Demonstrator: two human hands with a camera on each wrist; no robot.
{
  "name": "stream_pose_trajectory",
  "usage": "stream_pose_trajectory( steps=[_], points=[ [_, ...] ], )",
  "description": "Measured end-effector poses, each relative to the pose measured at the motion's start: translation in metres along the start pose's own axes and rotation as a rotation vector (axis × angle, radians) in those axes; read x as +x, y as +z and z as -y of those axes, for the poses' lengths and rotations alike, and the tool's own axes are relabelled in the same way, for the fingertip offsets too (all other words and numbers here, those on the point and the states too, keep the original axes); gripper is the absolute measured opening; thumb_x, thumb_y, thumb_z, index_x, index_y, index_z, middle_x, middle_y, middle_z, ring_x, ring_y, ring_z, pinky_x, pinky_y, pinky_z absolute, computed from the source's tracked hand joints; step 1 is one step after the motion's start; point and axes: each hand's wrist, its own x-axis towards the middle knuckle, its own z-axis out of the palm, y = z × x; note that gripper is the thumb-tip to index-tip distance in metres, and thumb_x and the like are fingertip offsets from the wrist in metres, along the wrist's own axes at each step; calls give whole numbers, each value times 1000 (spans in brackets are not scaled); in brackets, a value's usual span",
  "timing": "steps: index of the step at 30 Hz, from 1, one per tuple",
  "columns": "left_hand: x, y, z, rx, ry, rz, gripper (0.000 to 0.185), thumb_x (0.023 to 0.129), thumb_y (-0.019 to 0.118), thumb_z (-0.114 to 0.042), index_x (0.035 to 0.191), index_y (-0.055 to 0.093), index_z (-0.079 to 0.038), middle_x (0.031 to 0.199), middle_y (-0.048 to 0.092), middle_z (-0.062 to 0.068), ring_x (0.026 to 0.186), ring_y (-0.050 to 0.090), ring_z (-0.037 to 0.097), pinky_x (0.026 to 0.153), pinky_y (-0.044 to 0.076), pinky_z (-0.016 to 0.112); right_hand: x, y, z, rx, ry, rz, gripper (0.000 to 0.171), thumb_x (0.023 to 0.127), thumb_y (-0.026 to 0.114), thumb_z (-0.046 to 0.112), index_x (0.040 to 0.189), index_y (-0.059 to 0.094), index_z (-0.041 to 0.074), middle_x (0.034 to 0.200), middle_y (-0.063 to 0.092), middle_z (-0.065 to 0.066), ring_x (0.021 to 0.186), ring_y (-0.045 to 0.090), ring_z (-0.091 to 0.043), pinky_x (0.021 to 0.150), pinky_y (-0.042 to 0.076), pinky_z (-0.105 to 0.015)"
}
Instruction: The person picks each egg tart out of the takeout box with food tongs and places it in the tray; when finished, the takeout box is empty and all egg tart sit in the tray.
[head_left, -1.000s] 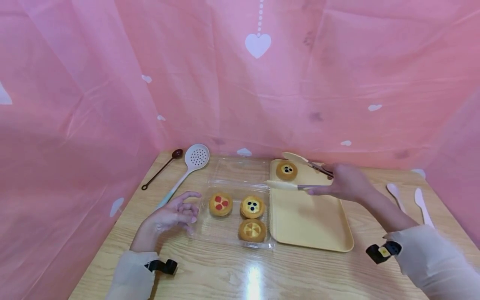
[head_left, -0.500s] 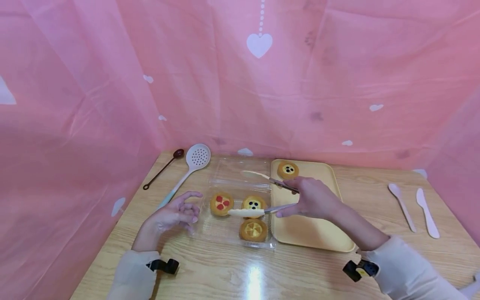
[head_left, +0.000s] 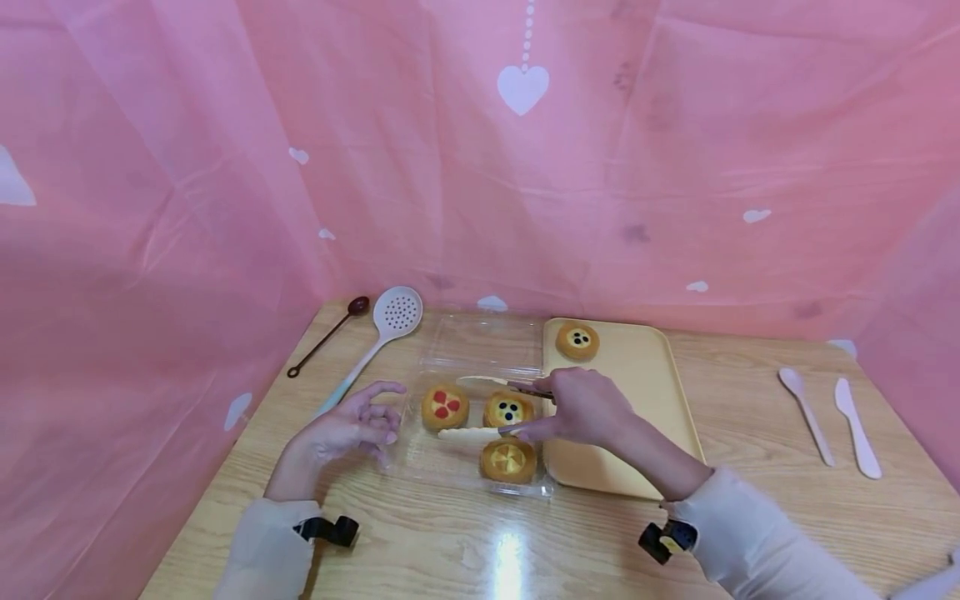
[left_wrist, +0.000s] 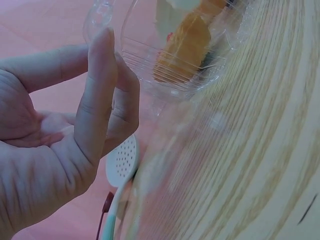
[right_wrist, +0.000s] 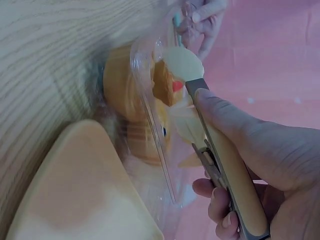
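My right hand (head_left: pixel 585 407) grips a pair of tongs (right_wrist: pixel 227 170) with pale tips and brown-grey handles. The tongs' arms are spread, one passing above and one below the tart with dark berries (head_left: pixel 507 409) in the head view. Their tips reach toward the right side of the red-topped tart (head_left: pixel 445 407). A tart with a wedge pattern (head_left: pixel 508 462) sits just below in the same clear plastic box (head_left: pixel 442 462). At the box's left edge my left hand (head_left: pixel 356 425) hovers with loosely bent fingers and nothing in them.
Right of the box lies a yellow tray (head_left: pixel 645 375) bearing another berry tart (head_left: pixel 577 340). A slotted skimmer (head_left: pixel 397 312) and a small brown spoon (head_left: pixel 327 337) are at the left. The light spoon (head_left: pixel 806 415) and knife (head_left: pixel 857 429) lie far right. Pink cloth (head_left: pixel 480 183) hangs behind.
My right hand has carried the spread tongs leftward from over the tray to over the clear box, lowering them around the tarts. My left hand stays in place.
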Motion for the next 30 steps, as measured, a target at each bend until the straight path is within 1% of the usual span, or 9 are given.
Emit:
stream_pose_trajectory(
  steps=[5,7,10,12,17,19,24,28,30],
  points=[
    [1,-1,1,7,-2,-5,68,88,60,14,145,25,2,90,56,8,76,61,19,65,61,41,5,4,6,-1,14,30,62,68,85,58,117,75,22,62,53,11,55,42,-11,43,33,-29],
    [2,-1,2,4,-3,-3,68,88,61,12,144,26,2,91,57,9,76,62,19,65,61,40,5,5,8,-8,16,29,63,66,86,57,117,75,22,71,63,9,58,45,-11,44,37,-30],
    [3,-1,2,-7,-8,-7,69,87,64,11,145,27,1,92,57,10,75,62,20,65,61,40,7,8,10,-20,8,17,66,64,87,58,116,75,20,82,70,4,61,48,-12,45,39,-30],
    [3,-1,2,-14,-8,-13,71,87,65,11,145,26,2,92,57,11,74,63,20,65,61,40,9,11,12,-24,-3,22,68,64,87,59,117,75,18,80,69,1,62,47,-12,45,37,-30],
    [2,-1,2,-20,-3,-13,72,86,64,12,145,24,3,91,57,10,74,63,20,64,61,39,14,18,17,-22,-16,51,61,68,85,58,112,76,17,64,56,8,59,45,-12,44,34,-28],
    [1,-1,2,-22,2,-7,71,86,64,12,145,25,2,91,57,10,75,62,19,63,61,39,14,19,18,-25,-23,42,56,70,84,56,110,77,19,64,55,12,58,46,-11,43,36,-28],
    [2,-1,2,-37,22,18,68,87,64,13,144,29,-1,90,57,8,75,62,18,62,61,39,13,17,18,-26,-34,10,41,73,83,55,94,77,20,60,51,13,56,46,-10,42,36,-28],
    [1,-1,2,-44,31,30,67,87,62,13,144,29,-1,89,57,8,76,61,18,61,61,39,12,16,18,-20,-37,7,39,73,83,56,88,75,21,59,51,13,56,46,-10,44,36,-28],
    [1,-1,2,-43,27,24,68,87,63,14,144,28,-1,89,57,8,76,62,18,61,61,39,12,16,18,-16,-40,7,40,73,82,55,90,76,20,60,51,13,57,47,-10,44,37,-28]
  ],
)
